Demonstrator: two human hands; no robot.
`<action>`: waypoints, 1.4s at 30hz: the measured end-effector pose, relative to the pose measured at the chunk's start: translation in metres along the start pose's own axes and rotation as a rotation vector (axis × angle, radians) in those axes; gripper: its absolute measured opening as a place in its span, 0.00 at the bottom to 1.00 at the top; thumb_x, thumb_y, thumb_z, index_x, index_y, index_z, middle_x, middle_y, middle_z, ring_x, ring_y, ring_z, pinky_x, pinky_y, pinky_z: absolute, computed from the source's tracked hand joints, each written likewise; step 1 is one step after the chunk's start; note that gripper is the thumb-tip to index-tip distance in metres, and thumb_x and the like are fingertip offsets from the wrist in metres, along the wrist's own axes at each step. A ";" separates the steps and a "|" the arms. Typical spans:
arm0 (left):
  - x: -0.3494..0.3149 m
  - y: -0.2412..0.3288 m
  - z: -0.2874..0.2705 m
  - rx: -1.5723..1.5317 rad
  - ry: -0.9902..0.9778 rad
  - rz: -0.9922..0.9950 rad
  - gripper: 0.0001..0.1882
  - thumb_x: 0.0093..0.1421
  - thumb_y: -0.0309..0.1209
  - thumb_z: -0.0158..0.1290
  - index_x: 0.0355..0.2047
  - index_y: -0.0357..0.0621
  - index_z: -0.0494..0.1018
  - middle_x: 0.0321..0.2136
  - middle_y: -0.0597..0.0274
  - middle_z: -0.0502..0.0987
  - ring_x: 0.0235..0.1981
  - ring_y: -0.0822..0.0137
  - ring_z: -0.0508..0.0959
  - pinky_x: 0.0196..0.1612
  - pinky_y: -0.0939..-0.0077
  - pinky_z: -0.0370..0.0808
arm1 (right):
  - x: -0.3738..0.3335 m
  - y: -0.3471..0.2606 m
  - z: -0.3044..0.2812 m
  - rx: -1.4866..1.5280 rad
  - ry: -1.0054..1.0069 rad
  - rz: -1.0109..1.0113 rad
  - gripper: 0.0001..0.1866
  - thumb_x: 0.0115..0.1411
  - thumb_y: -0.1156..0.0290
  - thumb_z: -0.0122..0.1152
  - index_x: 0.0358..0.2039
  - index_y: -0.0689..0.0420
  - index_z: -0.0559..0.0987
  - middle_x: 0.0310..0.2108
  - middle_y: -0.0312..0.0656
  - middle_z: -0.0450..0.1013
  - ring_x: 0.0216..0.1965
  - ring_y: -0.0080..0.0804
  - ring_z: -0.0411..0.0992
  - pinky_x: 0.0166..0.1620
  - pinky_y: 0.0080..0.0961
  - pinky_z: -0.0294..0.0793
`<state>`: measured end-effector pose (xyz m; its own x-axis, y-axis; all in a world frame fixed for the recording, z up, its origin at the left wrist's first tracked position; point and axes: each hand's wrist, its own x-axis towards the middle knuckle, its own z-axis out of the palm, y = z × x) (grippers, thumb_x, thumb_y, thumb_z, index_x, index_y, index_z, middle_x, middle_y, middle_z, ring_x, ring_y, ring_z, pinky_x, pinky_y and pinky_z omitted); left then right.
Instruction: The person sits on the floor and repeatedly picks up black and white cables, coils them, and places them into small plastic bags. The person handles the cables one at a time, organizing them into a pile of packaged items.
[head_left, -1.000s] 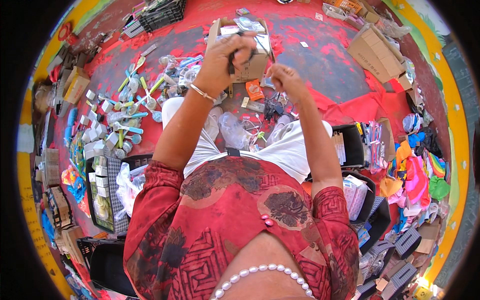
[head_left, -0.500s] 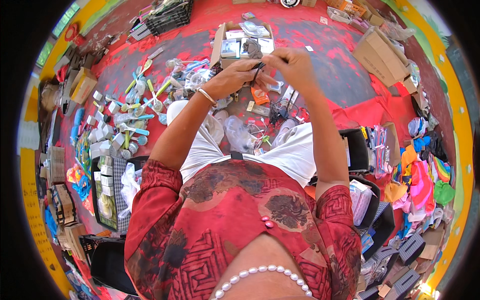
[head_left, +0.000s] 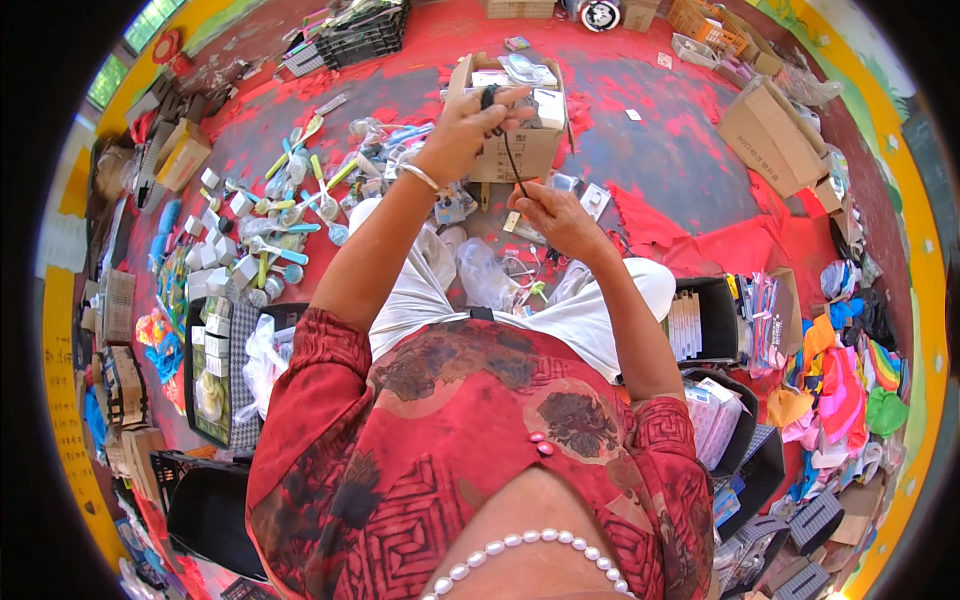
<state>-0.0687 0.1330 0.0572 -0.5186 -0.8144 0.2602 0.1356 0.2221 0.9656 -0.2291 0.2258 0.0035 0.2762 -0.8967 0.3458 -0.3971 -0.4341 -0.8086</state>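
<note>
A thin black cord (head_left: 513, 160) runs from my left hand (head_left: 465, 132) down to my right hand (head_left: 562, 220). Part of it is looped around the fingers of my left hand, which are stretched forward. Lower and to the right, my right hand pinches the cord's other stretch between thumb and fingers. Behind my left hand stands an open cardboard box (head_left: 525, 150) filled with white boxed goods and clear packages. Below my hands, between my feet, lie a clear plastic bag (head_left: 485, 272) and a pale power strip (head_left: 523, 228).
To the left spreads a pile of brushes and small white boxes (head_left: 240, 240). Black bins (head_left: 705, 310) with packaged goods flank my right leg. Another cardboard box (head_left: 770, 130) sits at the far right, with colourful cloths (head_left: 840, 365) nearer. Red torn sheeting (head_left: 690, 240) covers parts of the floor.
My hands have moved apart: the right one has come down toward me, drawing out the cord. My left hand has risen slightly, and its fingers now extend forward.
</note>
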 end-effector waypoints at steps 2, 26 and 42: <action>0.000 -0.007 0.006 0.277 0.004 0.121 0.16 0.61 0.29 0.38 0.48 0.37 0.67 0.40 0.60 0.74 0.40 0.74 0.73 0.38 0.82 0.70 | 0.003 -0.021 -0.010 -0.254 -0.016 -0.136 0.11 0.56 0.66 0.49 0.28 0.61 0.73 0.23 0.51 0.71 0.27 0.50 0.69 0.30 0.35 0.67; -0.009 -0.023 0.027 0.365 -0.084 0.041 0.15 0.62 0.31 0.39 0.45 0.38 0.68 0.34 0.60 0.74 0.33 0.73 0.71 0.39 0.78 0.67 | -0.002 -0.030 -0.019 -0.607 0.059 -0.046 0.08 0.54 0.65 0.49 0.29 0.56 0.73 0.22 0.45 0.73 0.28 0.45 0.72 0.29 0.39 0.70; -0.016 0.008 0.018 -0.080 -0.431 -0.221 0.15 0.59 0.36 0.45 0.38 0.34 0.69 0.20 0.68 0.69 0.22 0.79 0.66 0.26 0.87 0.61 | 0.029 -0.042 -0.073 -0.379 0.044 -0.009 0.11 0.56 0.64 0.51 0.28 0.59 0.75 0.20 0.43 0.68 0.24 0.34 0.65 0.29 0.28 0.65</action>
<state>-0.0746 0.1571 0.0606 -0.8422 -0.5378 0.0399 0.0388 0.0132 0.9992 -0.2688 0.2121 0.0822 0.2463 -0.8922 0.3787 -0.6927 -0.4353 -0.5750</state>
